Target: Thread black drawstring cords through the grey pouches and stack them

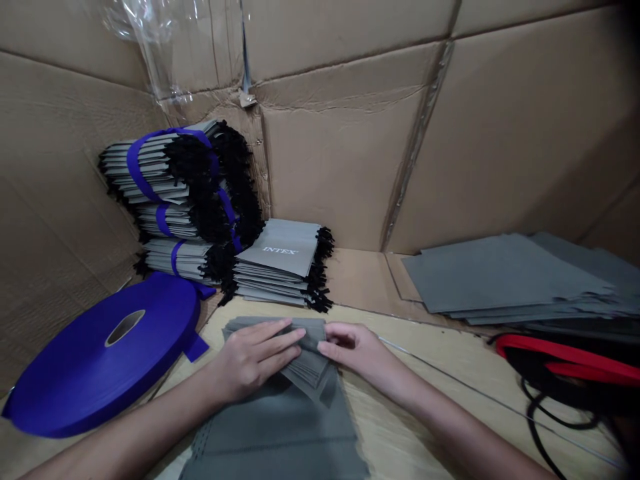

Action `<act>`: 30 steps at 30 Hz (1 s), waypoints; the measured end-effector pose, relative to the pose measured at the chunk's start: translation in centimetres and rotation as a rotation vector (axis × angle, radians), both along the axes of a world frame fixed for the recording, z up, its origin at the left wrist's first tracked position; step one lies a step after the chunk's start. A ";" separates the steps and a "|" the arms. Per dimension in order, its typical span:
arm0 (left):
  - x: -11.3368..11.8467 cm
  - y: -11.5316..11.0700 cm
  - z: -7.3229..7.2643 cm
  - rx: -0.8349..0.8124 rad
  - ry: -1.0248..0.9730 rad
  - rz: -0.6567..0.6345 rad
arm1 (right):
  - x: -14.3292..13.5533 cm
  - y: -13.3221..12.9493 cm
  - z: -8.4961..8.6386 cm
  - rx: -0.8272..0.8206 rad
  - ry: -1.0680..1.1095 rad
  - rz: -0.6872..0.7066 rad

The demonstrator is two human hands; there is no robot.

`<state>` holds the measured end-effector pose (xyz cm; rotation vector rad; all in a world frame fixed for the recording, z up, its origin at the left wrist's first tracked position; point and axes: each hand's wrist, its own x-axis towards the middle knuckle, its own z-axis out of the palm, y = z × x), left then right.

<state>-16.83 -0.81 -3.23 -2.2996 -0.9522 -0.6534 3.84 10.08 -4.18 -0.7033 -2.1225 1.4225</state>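
A folded grey fabric piece (313, 330), with several thin layers, lies on the pale wooden board (400, 407). My left hand (255, 357) rests on it from the left, fingers stretched out and pressing its top. At its right edge, my right hand (350, 347) has thumb and fingers closed on the layers. Below both hands a wider grey fabric sheet (285, 433) with stitched lines runs toward the bottom of the view. Just behind stands a stack of folded grey bags (275, 267) printed INTEX, with black cord ends at the sides.
Tied bundles of grey bags (155, 173) with blue straps are piled at the back left. A large roll of blue strap (85, 367) lies at left. Flat grey sheets (500, 273) and a red strap (565, 360) are at right. Cardboard walls (345, 153) enclose the workspace.
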 end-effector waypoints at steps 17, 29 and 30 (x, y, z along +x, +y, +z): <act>-0.4 0.0 -0.5 -0.001 0.015 -0.005 | -0.3 -1.8 0.3 0.193 -0.069 0.024; -0.6 -0.2 -0.3 -0.011 0.058 0.003 | 0.2 -2.1 0.9 0.399 -0.023 -0.066; -0.6 -0.1 -0.3 -0.014 0.061 0.012 | 0.2 -2.1 0.8 0.416 -0.026 -0.017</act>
